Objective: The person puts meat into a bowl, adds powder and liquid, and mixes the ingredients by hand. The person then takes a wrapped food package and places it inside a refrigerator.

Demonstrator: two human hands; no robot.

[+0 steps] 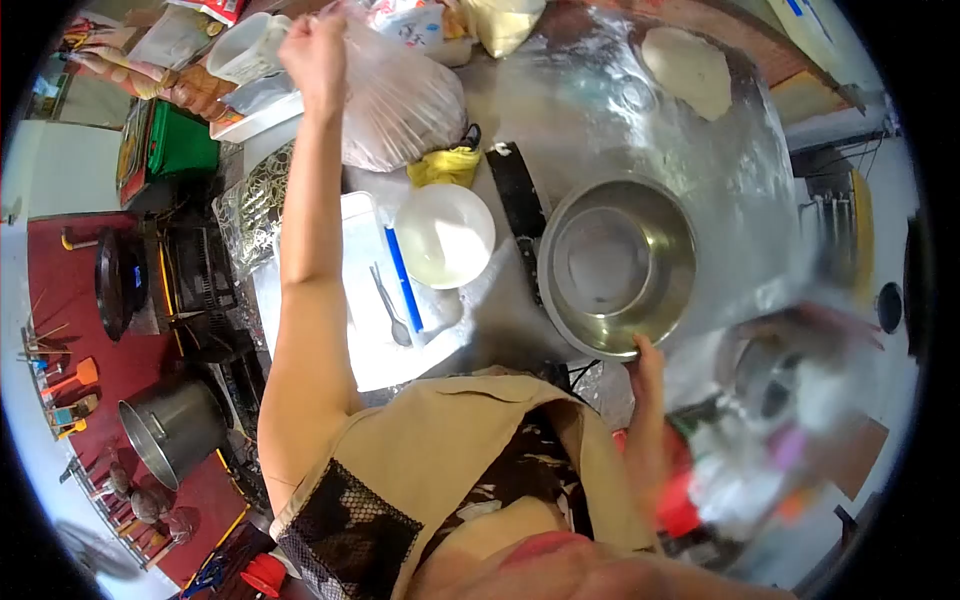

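Note:
My left hand (314, 62) is closed at the gathered top of a large translucent plastic bag (405, 105), at the upper left of the metal worktop. At the near edge, my right hand (646, 358) grips the rim of a wide metal bowl (615, 265), which looks empty inside. A white bowl (445, 237) stands left of it, just below a yellow bundle (446, 167). A black bar-shaped object (517, 190) lies between the two bowls. Under my left forearm is a white tray or sheet with a metal spoon (392, 310) and a blue strip (403, 278).
Flattened pale dough (687, 72) lies on the floury worktop (570, 110) at the upper right. A white tub (247, 48) and a bag of pale powder (503, 24) stand at the back. Left are a green box (183, 138) and a metal pot (172, 430). Items at lower right are blurred.

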